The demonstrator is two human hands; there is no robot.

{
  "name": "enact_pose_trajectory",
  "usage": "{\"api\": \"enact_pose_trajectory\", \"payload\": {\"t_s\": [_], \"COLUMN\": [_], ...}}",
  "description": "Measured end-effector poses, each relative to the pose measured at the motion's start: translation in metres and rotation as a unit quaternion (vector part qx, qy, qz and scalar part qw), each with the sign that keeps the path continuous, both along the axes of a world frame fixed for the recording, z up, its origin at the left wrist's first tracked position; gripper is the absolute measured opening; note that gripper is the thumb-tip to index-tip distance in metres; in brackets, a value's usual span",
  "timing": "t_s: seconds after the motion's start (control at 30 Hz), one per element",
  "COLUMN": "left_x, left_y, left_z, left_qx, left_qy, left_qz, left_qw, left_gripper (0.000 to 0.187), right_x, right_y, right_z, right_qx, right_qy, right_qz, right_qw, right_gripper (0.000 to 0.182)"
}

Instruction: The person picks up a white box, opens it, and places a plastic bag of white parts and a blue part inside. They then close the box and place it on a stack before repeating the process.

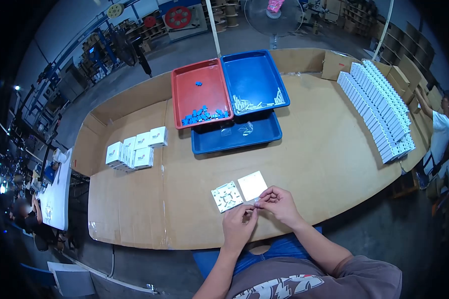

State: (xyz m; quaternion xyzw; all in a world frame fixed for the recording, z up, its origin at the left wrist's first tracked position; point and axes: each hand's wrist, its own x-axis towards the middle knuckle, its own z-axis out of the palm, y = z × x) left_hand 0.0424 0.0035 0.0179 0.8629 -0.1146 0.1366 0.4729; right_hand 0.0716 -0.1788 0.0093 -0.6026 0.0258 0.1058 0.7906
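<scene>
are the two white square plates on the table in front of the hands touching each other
Cannot tell. In the head view the ribbed plate and the plain plate lie side by side, edges meeting or nearly so; no clear gap or contact shows.

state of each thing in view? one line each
left hand: pinching a small part, too small to identify
right hand: fingertips on the same part
base plate: flat on table, ribbed side up
cover: flat, beside the base plate
red tray: blue pieces at near edge
blue tray: white pieces at near edge
lower tray: under both trays
small boxes: closed, clustered
long row: closed, lined up
</scene>
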Motion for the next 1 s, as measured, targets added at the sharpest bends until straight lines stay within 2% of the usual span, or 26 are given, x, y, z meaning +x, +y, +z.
{"api": "enact_pose_trajectory", "payload": {"t_s": [0.07, 0.17, 0.27, 0.37, 0.47, 0.53, 0.57, 0.6, 0.67, 0.7, 0.8, 0.9, 1.0], "left_x": [-0.004, -0.007, -0.009, -0.009, -0.003, 0.005, 0.009, 0.014, 0.027, 0.033, 0.045, 0.050, 0.055], "left_y": [-0.001, -0.007, -0.011, -0.020, -0.019, -0.018, -0.017, -0.015, -0.008, -0.008, -0.006, -0.013, -0.013], "left_z": [-0.007, 0.004, -0.001, -0.002, 0.000, -0.015, -0.021, -0.018, -0.009, -0.004, -0.009, 0.004, 0.006], "left_qx": [-0.002, -0.135, -0.140, -0.128, -0.096, -0.183, -0.227, -0.295, -0.420, -0.454, -0.449, -0.455, -0.446], "left_qy": [0.006, 0.106, 0.085, 0.028, 0.024, 0.065, 0.085, 0.163, 0.311, 0.339, 0.324, 0.289, 0.276], "left_qz": [0.036, 0.130, 0.167, 0.166, 0.110, 0.082, 0.067, 0.066, 0.060, 0.070, 0.043, 0.027, 0.007], "left_qw": [0.999, 0.977, 0.972, 0.977, 0.989, 0.978, 0.968, 0.939, 0.850, 0.821, 0.831, 0.842, 0.852], "left_gripper": [0.011, 0.008, 0.009, 0.012, 0.011, 0.014, 0.016, 0.018, 0.023, 0.025, 0.025, 0.022, 0.018], "right_x": [-0.002, -0.004, -0.010, -0.007, 0.003, 0.009, 0.013, 0.017, 0.023, 0.026, 0.035, 0.039, 0.056], "right_y": [0.008, 0.016, 0.027, 0.035, 0.033, 0.029, 0.025, 0.022, 0.016, 0.013, 0.003, 0.009, -0.005], "right_z": [-0.002, 0.015, 0.020, 0.018, 0.026, 0.029, 0.027, 0.026, 0.022, 0.019, 0.013, 0.028, 0.015], "right_qx": [-0.033, -0.204, -0.305, -0.315, -0.323, -0.328, -0.330, -0.332, -0.286, -0.262, -0.224, -0.104, 0.018], "right_qy": [-0.032, -0.047, -0.222, -0.237, -0.230, -0.230, -0.240, -0.251, -0.267, -0.277, -0.274, -0.095, 0.101], "right_qz": [-0.004, 0.002, -0.014, -0.040, -0.051, -0.039, -0.027, -0.016, 0.025, 0.046, 0.063, -0.011, 0.095], "right_qw": [0.999, 0.978, 0.926, 0.918, 0.916, 0.916, 0.913, 0.909, 0.920, 0.924, 0.933, 0.990, 0.990], "right_gripper": [0.019, 0.023, 0.024, 0.020, 0.020, 0.021, 0.021, 0.022, 0.022, 0.022, 0.033, 0.032, 0.027]}}
